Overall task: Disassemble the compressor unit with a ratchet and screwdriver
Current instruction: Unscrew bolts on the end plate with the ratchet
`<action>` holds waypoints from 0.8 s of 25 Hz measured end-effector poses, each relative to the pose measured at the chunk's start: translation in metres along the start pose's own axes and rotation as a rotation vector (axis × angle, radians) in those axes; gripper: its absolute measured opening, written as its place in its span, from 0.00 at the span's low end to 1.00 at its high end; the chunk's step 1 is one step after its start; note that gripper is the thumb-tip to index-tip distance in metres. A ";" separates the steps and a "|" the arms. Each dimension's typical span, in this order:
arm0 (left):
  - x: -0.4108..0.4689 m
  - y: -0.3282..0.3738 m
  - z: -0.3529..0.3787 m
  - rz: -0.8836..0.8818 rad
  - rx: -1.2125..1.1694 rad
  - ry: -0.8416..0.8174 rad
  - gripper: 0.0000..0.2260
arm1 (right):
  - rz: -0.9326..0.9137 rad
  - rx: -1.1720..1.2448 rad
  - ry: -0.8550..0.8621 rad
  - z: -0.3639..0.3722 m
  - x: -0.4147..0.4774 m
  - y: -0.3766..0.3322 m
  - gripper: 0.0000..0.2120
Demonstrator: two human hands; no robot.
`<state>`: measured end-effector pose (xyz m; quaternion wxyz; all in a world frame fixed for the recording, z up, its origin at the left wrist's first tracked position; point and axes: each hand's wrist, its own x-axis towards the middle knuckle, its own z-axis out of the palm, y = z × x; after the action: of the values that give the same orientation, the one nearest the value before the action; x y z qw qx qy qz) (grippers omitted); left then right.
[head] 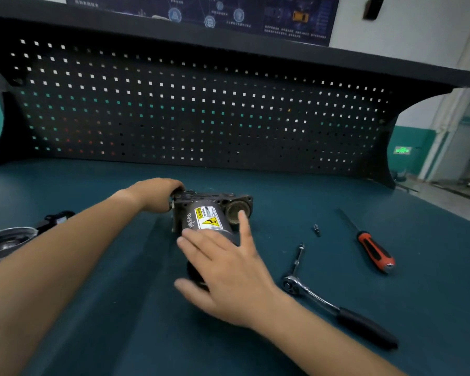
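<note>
At far left a dark round dish sits on the desk. My left grip is curled round the flanged far end of the one compressor unit, which lies mid-desk with its long axis running away from me. My right grip is wide, fingers spread over the motor barrel, clasping nothing. To its right lie one ratchet, one loose bit and one screwdriver. The right grip is nearer the ratchet.
</note>
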<state>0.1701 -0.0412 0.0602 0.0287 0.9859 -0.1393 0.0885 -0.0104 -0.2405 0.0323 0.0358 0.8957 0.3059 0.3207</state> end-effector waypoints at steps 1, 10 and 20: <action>-0.004 -0.005 0.001 -0.001 -0.014 0.014 0.19 | -0.037 0.115 0.112 -0.001 -0.003 0.004 0.25; -0.021 -0.013 -0.001 0.034 -0.087 -0.055 0.33 | 0.374 0.334 -0.291 -0.005 0.009 -0.002 0.51; -0.080 -0.019 0.007 -0.203 -0.216 0.143 0.31 | 0.508 0.297 -0.151 0.021 0.011 0.053 0.49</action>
<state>0.1012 -0.0023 0.0382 0.1533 0.9772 -0.0453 0.1397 0.0366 -0.2746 0.0357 -0.1542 0.9603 0.1121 0.2037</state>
